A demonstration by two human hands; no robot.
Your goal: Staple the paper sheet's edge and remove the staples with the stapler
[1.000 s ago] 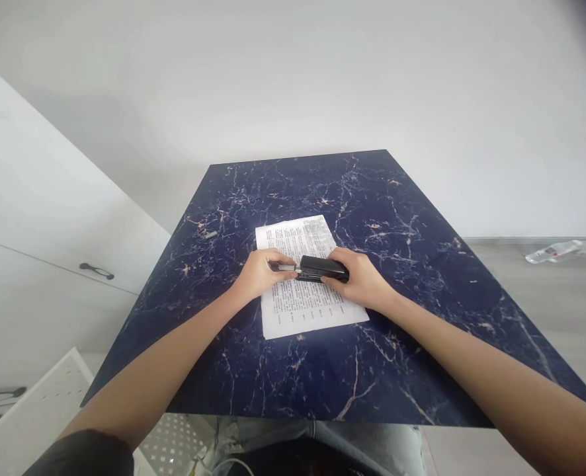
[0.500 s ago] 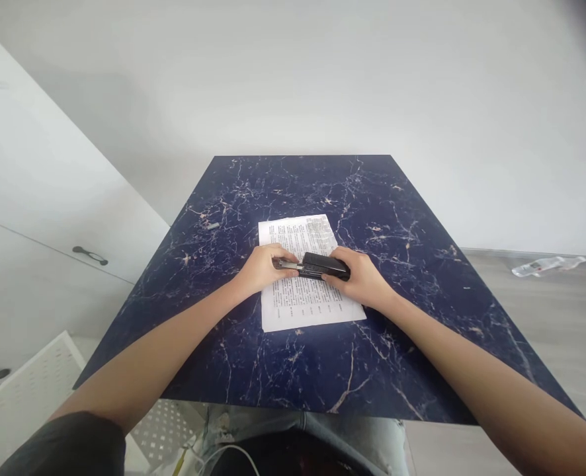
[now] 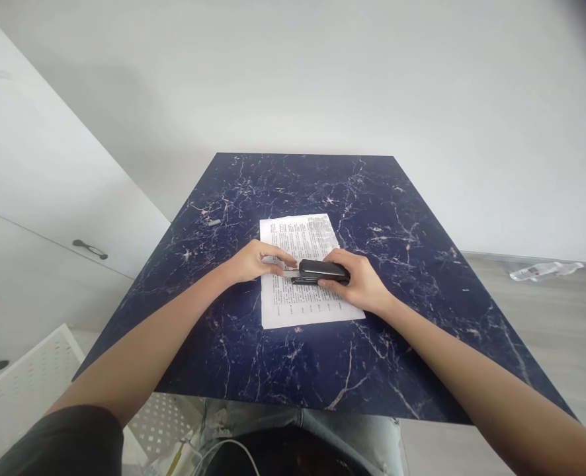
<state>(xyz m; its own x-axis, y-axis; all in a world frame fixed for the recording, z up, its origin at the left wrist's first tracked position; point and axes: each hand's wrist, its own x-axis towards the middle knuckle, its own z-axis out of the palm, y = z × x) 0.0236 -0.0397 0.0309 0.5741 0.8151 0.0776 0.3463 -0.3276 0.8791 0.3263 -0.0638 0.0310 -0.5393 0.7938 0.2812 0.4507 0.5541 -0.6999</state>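
Observation:
A black stapler (image 3: 323, 268) is held over printed paper sheets (image 3: 303, 311). Its upper cover sits over the lower base, and a silvery metal strip (image 3: 290, 273) sticks out of its left end. My right hand (image 3: 355, 277) is closed around the stapler's right end, thumb on the near side and fingers on the far side. At the left end, my left hand (image 3: 260, 261) has its thumb against the metal strip and its fingers bent over the far side. The fingertips partly hide the strip's end.
Everything lies on a dark blue marble-patterned table (image 3: 293, 370). A small grey piece (image 3: 214, 223) rests toward its left side. White cabinet doors (image 3: 40, 198) stand at left, beside a white perforated panel (image 3: 30, 390). A clear plastic item (image 3: 544, 270) lies on the floor at right.
My left hand has shifted slightly left, and its fingers have loosened at the metal strip. The stapler's cover has tilted, its front end now lower over the base. The paper stays put.

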